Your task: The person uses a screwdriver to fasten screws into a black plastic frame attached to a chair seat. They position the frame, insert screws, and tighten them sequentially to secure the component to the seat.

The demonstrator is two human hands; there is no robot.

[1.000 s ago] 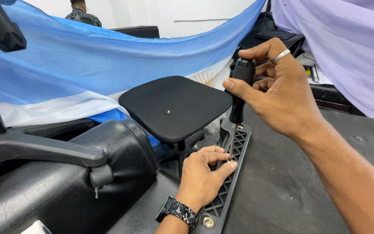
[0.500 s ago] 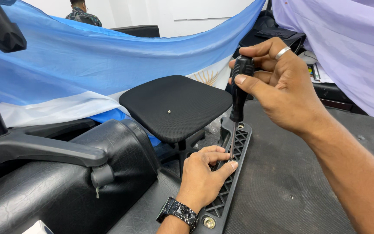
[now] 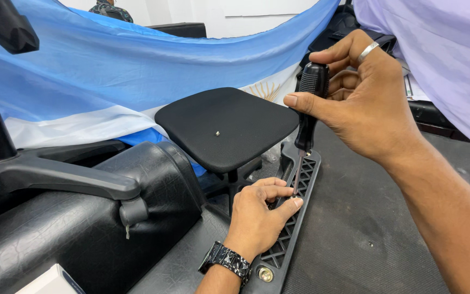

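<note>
My right hand [image 3: 373, 103] gripping black screwdriver [image 3: 307, 117] upright, tip pressing into ribbed black bracket [image 3: 295, 218] at 6 o'clock. My left hand [image 3: 258, 218] bracing bracket, fingertips pinching around tip, guiding it. Armrest pad [image 3: 227, 128] at 10 o'clock.

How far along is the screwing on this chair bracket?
Done: one gold bolt already sits at the near end of the ribbed black bracket. In hand: the right hand holds a screwdriver upright, tip by the left hand fingers steadying it. Left: that screw isn't visibly seated.
</note>
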